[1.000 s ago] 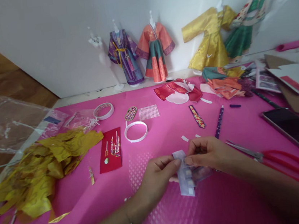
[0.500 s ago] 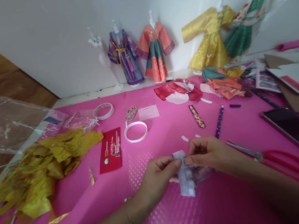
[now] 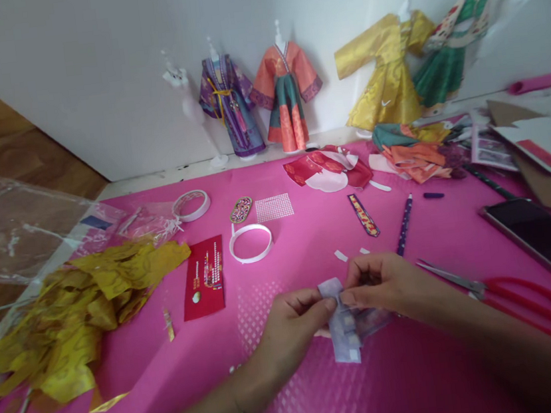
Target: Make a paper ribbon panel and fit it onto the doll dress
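Observation:
Near the front middle of the pink table, my left hand [image 3: 296, 318] pinches the left edge of a pale lilac fabric piece [image 3: 345, 345] between thumb and fingers. My right hand [image 3: 378, 281] is closed on the same fabric at its upper right, with its fingertips close to my left thumb. Small white patches show along the fabric, and a sheerer part of it stretches right beneath my right hand. Two small white strips [image 3: 341, 255] lie just behind the hands. Red-handled scissors [image 3: 476, 287] rest beside my right forearm, blades slightly apart.
Yellow fabric [image 3: 114, 280], a red packet [image 3: 203, 279] and tape rolls [image 3: 250, 244] lie left. A spotted pencil [image 3: 405, 224] and a phone [image 3: 545, 240] are right. Dressed doll stands [image 3: 287, 98] line the white wall behind red fabric pieces [image 3: 326, 168].

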A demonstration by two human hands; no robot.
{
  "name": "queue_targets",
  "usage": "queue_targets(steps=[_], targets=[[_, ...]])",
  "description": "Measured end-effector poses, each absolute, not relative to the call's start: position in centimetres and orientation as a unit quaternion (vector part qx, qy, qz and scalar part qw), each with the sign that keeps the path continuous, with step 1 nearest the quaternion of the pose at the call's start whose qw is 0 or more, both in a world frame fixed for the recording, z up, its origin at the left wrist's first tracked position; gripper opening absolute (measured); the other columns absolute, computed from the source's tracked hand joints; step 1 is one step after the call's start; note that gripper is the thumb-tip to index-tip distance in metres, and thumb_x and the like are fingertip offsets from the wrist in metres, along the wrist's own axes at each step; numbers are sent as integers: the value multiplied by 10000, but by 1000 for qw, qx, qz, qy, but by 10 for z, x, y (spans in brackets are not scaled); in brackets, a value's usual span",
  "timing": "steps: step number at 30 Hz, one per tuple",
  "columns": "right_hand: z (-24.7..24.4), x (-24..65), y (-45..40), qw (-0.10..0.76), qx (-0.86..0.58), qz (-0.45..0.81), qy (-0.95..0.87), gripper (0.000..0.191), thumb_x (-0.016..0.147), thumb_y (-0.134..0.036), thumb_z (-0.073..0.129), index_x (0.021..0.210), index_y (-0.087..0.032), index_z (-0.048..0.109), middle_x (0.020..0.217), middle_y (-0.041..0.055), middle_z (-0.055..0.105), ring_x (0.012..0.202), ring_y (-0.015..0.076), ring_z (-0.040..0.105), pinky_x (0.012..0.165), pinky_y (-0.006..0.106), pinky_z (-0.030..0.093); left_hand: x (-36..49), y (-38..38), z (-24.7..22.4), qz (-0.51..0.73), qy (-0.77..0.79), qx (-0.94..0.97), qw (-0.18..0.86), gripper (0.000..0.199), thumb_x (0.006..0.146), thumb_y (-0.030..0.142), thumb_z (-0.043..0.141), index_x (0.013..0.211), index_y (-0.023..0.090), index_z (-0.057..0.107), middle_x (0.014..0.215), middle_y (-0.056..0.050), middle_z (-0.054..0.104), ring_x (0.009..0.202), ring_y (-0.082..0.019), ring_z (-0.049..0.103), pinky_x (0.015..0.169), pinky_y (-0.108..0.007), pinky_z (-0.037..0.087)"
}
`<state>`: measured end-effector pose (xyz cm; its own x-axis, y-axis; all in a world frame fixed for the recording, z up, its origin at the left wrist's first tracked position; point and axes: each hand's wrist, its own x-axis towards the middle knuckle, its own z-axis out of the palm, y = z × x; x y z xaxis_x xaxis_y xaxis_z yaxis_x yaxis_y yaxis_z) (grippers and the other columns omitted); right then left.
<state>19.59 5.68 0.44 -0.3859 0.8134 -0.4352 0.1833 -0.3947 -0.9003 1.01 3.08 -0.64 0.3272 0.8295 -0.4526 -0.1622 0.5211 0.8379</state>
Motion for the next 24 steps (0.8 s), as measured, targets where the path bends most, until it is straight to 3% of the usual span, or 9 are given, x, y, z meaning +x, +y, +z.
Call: queue_targets(steps=[24], targets=[[0, 193, 55, 253, -494, 671, -492, 237, 670, -267, 777, 678, -191, 552, 556, -49, 594, 489, 81, 512, 457, 191, 374, 10, 30, -7, 340, 469, 341, 740, 344, 585, 453, 860, 681, 137, 765, 578, -4, 687, 515, -97, 585, 519, -201, 452]])
